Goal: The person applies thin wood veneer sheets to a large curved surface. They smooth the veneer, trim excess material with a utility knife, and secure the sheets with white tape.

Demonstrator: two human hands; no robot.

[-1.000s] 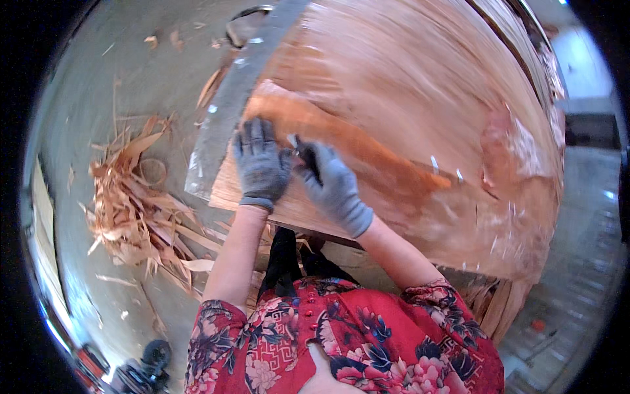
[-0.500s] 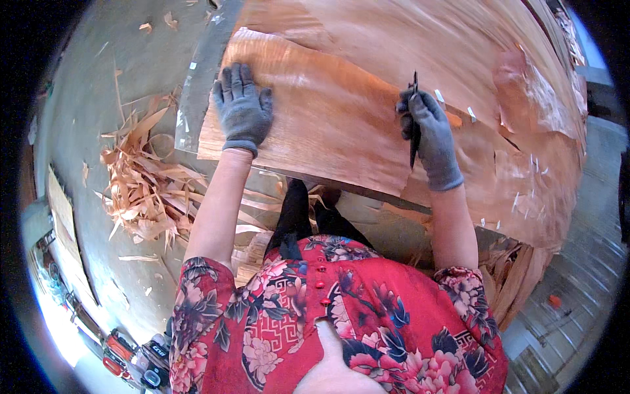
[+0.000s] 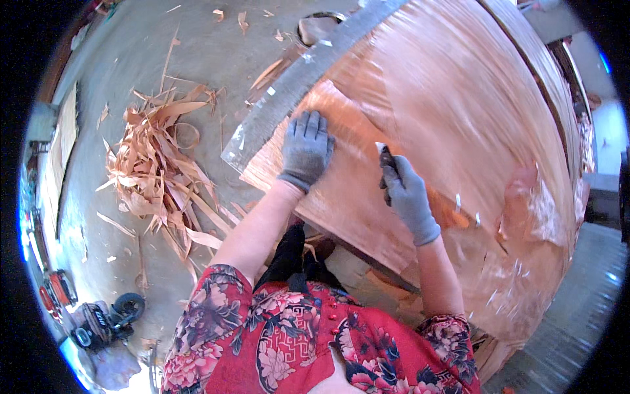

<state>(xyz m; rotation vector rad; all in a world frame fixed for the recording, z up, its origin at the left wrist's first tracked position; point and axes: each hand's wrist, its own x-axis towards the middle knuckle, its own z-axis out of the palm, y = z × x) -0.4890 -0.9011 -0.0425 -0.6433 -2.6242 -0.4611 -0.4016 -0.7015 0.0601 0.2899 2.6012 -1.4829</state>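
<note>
My left hand [image 3: 306,150], in a grey knit glove, lies flat with fingers stretched on a thin reddish-brown wood veneer sheet [image 3: 348,197], close to its left end. To the right, my right hand [image 3: 408,197], gloved alike, grips a dark-handled knife [image 3: 387,157] over the same sheet. A pale, bright tip points away from me; whether it touches the wood I cannot tell. Under this piece spread wider veneer sheets [image 3: 453,85], covering most of the table.
A grey table edge strip [image 3: 262,111] runs along the left side of the sheets. Curled veneer offcuts [image 3: 154,164] are heaped on the floor at left. A torn veneer piece [image 3: 522,200] lies at right. Lower left stands a dark wheeled machine [image 3: 98,325].
My view has turned, so the table appears slanted. My left hand stays flat on the veneer. My right hand has come closer to it, the knife now tilted with its pale tip showing.
</note>
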